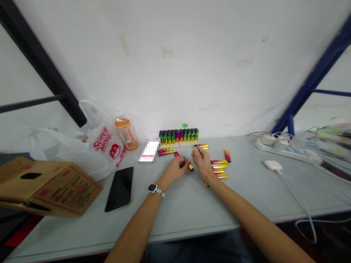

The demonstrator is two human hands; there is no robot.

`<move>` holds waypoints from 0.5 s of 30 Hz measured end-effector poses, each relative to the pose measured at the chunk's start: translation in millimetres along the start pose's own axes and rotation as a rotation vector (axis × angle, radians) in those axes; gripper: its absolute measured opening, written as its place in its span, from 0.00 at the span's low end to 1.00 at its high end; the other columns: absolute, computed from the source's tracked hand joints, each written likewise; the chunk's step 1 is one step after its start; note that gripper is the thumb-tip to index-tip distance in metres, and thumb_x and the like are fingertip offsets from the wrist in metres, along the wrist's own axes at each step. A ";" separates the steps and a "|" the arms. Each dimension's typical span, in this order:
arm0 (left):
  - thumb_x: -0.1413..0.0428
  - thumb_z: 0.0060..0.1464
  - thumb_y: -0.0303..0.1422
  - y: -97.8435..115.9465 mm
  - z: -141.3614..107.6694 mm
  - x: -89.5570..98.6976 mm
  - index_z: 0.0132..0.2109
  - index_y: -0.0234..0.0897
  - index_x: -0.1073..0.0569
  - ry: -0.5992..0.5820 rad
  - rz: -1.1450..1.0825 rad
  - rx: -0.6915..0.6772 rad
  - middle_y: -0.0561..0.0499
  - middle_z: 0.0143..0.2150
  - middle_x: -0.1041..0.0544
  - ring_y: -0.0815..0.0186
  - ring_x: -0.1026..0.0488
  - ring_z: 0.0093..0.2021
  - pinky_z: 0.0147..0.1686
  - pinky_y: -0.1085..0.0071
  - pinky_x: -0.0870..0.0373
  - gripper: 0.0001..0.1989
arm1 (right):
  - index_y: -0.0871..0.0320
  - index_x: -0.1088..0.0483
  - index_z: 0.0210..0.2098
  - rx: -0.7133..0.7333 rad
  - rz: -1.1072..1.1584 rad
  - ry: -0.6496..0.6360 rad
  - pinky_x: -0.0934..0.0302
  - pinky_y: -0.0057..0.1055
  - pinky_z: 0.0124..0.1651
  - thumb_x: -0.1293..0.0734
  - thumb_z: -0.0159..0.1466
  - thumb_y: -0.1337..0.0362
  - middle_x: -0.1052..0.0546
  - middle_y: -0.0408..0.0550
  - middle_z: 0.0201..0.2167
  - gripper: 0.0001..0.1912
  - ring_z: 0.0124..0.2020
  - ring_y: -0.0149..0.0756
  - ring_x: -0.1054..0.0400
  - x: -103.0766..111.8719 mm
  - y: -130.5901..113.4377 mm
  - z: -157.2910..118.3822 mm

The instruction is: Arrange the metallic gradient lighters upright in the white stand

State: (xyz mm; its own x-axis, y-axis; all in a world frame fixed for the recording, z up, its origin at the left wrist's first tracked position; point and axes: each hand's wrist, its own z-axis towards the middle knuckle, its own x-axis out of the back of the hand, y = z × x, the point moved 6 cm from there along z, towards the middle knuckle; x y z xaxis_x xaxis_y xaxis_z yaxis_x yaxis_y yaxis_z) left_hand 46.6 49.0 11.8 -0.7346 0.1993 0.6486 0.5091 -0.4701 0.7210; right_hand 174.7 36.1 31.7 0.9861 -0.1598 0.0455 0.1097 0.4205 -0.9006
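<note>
Near the middle of the table my left hand (pixel 175 170) has its fingers pressed together at a red and gold sleeve (pixel 190 167); whether it grips the sleeve is unclear. Just right of it, my right hand (pixel 201 160) is closed, with something small and dark at its fingertips that I cannot make out. Behind both hands, black-topped green, yellow and pink lighters (pixel 178 137) stand in rows in a pale holder (pixel 188 144). Several red and gold pieces (pixel 219 166) lie right of my right hand, and more (pixel 166 151) lie left of the holder's front.
An orange bottle (pixel 126 133), a white plastic bag (pixel 101 146), a cardboard box (pixel 60 188) and a black phone (pixel 120 189) are at the left. At the right are a white charger (pixel 272 165), its cable and a power strip (pixel 287 151). A wall stands behind.
</note>
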 end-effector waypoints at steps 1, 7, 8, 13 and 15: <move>0.52 0.62 0.43 -0.1 -0.2 -0.1 0.26 0.35 0.32 -0.001 0.002 0.002 0.53 0.22 0.31 0.70 0.36 0.23 0.25 0.73 0.47 0.21 | 0.56 0.41 0.27 -0.005 -0.005 0.005 0.53 0.27 0.26 0.41 0.66 0.44 0.43 0.36 0.21 0.22 0.22 0.27 0.49 0.7 0.7 0.5; 0.52 0.62 0.42 2.4 -1.1 -0.2 0.28 0.35 0.31 -0.010 0.017 0.006 0.53 0.22 0.30 0.69 0.35 0.24 0.25 0.73 0.46 0.19 | 0.55 0.43 0.24 -0.005 -0.144 0.061 0.53 0.28 0.27 0.42 0.67 0.50 0.43 0.36 0.18 0.20 0.22 0.28 0.47 6.2 1.8 3.2; 0.52 0.62 0.42 2.6 -1.2 -0.2 0.28 0.35 0.30 -0.011 0.017 0.008 0.53 0.23 0.30 0.69 0.34 0.24 0.25 0.73 0.46 0.19 | 0.55 0.43 0.23 0.008 -0.165 0.064 0.53 0.28 0.27 0.42 0.67 0.52 0.44 0.36 0.18 0.19 0.23 0.29 0.47 6.6 0.6 3.3; 0.52 0.62 0.42 1.1 -1.1 -1.0 0.28 0.35 0.31 -0.011 0.011 0.019 0.53 0.22 0.30 0.69 0.34 0.24 0.25 0.73 0.46 0.19 | 0.55 0.45 0.24 0.053 -0.195 0.036 0.53 0.28 0.28 0.43 0.67 0.56 0.44 0.36 0.19 0.16 0.23 0.29 0.47 4.3 -4.5 1.7; 0.52 0.62 0.43 0.2 -1.2 -1.3 0.27 0.35 0.31 -0.009 0.011 0.018 0.53 0.22 0.31 0.69 0.35 0.24 0.24 0.73 0.46 0.19 | 0.55 0.44 0.26 0.044 -0.177 0.038 0.51 0.28 0.28 0.42 0.67 0.54 0.43 0.36 0.20 0.16 0.23 0.29 0.47 3.6 -3.5 0.7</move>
State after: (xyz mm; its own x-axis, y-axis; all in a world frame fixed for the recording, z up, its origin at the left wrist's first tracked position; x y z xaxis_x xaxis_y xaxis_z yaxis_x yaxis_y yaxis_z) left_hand 47.2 47.6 10.8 -0.7247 0.2023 0.6587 0.5250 -0.4570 0.7180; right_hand 178.0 34.7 35.3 0.9458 -0.2675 0.1844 0.2869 0.4214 -0.8603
